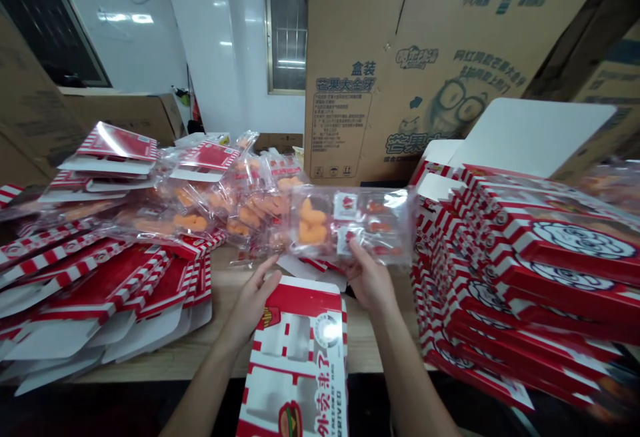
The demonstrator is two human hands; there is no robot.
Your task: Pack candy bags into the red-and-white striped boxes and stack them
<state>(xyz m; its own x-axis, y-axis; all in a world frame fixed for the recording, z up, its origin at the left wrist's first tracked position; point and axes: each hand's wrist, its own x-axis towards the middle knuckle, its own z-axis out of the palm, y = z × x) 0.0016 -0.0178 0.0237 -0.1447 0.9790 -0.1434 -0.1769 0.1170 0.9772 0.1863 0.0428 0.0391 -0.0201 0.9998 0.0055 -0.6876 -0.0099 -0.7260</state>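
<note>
My right hand [367, 277] grips the lower edge of a clear plastic tray packet [350, 224] holding orange mango-shaped sweets and small red-and-white labels. My left hand [255, 300] is open, its fingertips just below that packet and its palm above a red-and-white printed takeaway box [295, 357]. The box lies at the front edge of the wooden table [220, 350], with its lower part running out of view. I cannot tell whether my left fingers touch the packet.
Loose orange packets [215, 204] are heaped behind my hands. Flat red-and-white box blanks [100, 290] pile up on the left, and a tall stack of them [520, 270] rises on the right. Large printed cardboard cartons [400, 70] stand behind the table.
</note>
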